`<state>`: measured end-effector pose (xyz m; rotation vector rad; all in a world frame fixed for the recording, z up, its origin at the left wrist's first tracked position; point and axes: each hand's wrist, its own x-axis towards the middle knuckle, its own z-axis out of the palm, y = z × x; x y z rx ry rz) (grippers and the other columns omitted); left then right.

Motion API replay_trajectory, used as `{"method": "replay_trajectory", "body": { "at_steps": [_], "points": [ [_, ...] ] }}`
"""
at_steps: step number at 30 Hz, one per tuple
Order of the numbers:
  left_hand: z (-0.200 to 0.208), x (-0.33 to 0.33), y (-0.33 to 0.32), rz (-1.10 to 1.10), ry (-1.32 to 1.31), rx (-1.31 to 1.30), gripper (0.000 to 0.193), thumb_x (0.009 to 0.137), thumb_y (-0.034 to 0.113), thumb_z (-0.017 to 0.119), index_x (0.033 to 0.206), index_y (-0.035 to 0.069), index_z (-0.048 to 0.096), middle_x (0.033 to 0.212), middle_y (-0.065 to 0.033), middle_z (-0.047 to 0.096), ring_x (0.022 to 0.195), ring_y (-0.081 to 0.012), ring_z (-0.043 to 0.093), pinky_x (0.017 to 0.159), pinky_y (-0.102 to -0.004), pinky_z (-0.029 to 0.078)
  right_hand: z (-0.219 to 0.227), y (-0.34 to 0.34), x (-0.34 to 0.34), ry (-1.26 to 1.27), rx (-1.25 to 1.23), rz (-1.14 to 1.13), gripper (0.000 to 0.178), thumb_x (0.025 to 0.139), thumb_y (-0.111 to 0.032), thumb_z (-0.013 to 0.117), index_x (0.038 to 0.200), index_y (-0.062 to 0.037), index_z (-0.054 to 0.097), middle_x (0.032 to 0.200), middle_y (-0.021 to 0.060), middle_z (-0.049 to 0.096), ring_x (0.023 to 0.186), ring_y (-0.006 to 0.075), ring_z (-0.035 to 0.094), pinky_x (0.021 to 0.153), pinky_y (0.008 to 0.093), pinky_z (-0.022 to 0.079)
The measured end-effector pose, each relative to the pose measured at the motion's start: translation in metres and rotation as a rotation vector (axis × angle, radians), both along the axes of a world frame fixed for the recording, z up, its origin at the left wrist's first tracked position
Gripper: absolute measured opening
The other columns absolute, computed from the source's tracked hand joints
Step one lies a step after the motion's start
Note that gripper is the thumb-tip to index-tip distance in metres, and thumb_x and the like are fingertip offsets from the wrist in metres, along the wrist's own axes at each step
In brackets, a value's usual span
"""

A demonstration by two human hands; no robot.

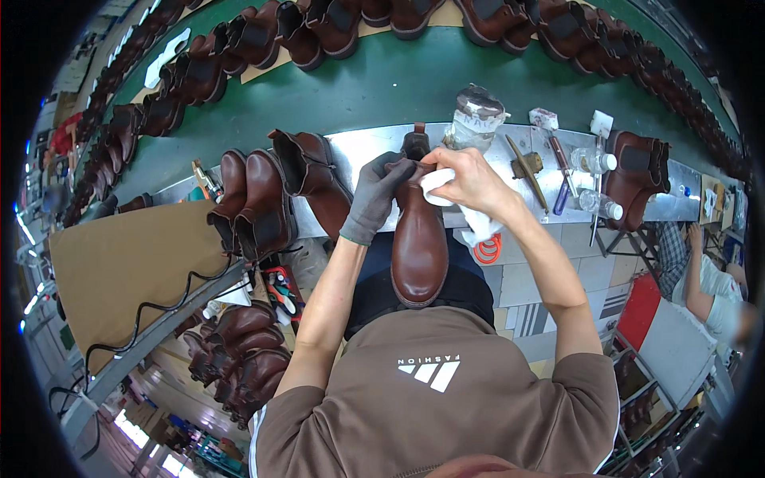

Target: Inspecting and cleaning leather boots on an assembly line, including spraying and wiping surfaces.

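A brown leather ankle boot [419, 247] lies in front of me with its toe pointing at my chest and its heel against the metal bench edge [366, 147]. My left hand [378, 193], in a dark grey glove, grips the boot's upper near the ankle. My right hand [470, 182] is bare and presses a white cloth [437, 188] against the boot's upper; more of the cloth hangs below my wrist.
Three brown boots [271, 199] stand to the left on the bench, another [633, 175] at the right. A wrapped bottle [476, 119], small clear bottles [594, 162], brushes and pens [562, 163] lie behind. Boots ride the green conveyor [382, 80]. A seated person [709, 279] is at right.
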<state>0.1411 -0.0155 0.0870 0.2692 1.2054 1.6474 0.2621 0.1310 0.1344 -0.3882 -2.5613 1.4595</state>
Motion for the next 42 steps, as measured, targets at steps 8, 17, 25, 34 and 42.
{"method": "replay_trajectory", "body": {
  "at_steps": [8, 17, 25, 34, 42],
  "points": [
    [0.002, 0.000, 0.006, -0.036, 0.068, -0.018, 0.020, 0.085, 0.018, 0.060, 0.092, -0.002, 0.059, 0.083, -0.0018, 0.060, 0.075, -0.0052, 0.052, 0.067, -0.0199, 0.042, 0.012, 0.010, -0.011, -0.137, 0.032, 0.144, 0.035, 0.063, -0.009, 0.070, 0.094, 0.0025, 0.061, 0.078, 0.0169, 0.065, 0.073, 0.0299, 0.064, 0.068, 0.0352, 0.049],
    [0.002, -0.003, 0.006, -0.069, 0.083, -0.096, 0.023, 0.086, 0.021, 0.060, 0.091, -0.001, 0.060, 0.080, -0.0002, 0.059, 0.072, -0.0043, 0.050, 0.066, -0.0196, 0.041, 0.015, 0.014, -0.013, -0.166, -0.003, 0.191, 0.033, 0.062, -0.011, 0.069, 0.090, 0.0047, 0.063, 0.078, 0.0204, 0.064, 0.071, 0.0320, 0.064, 0.066, 0.0354, 0.050],
    [-0.001, 0.001, 0.009, -0.075, 0.122, -0.097, 0.023, 0.086, 0.021, 0.060, 0.086, -0.002, 0.061, 0.078, -0.0005, 0.059, 0.070, -0.0045, 0.049, 0.063, -0.0217, 0.041, 0.011, 0.012, -0.015, -0.241, 0.053, 0.183, 0.029, 0.062, -0.009, 0.070, 0.087, 0.0029, 0.061, 0.071, 0.0165, 0.063, 0.069, 0.0277, 0.064, 0.063, 0.0333, 0.048],
    [0.005, 0.001, 0.003, -0.020, 0.063, -0.049, 0.023, 0.085, 0.018, 0.061, 0.093, -0.003, 0.058, 0.082, -0.0029, 0.060, 0.074, -0.0058, 0.052, 0.066, -0.0210, 0.042, 0.007, -0.021, 0.026, -0.390, -0.628, -0.275, 0.017, 0.082, -0.018, 0.054, 0.082, -0.0023, 0.059, 0.067, -0.0003, 0.057, 0.057, 0.0068, 0.050, 0.052, 0.0231, 0.041],
    [0.007, 0.006, 0.006, -0.047, 0.117, -0.039, 0.021, 0.085, 0.017, 0.060, 0.091, -0.002, 0.057, 0.082, -0.0033, 0.059, 0.074, -0.0063, 0.051, 0.066, -0.0211, 0.042, -0.005, -0.039, 0.019, -0.547, -1.068, -0.420, 0.030, 0.092, -0.027, 0.046, 0.083, -0.0019, 0.061, 0.062, -0.0016, 0.055, 0.048, 0.0022, 0.047, 0.039, 0.0168, 0.034]
  ]
}}
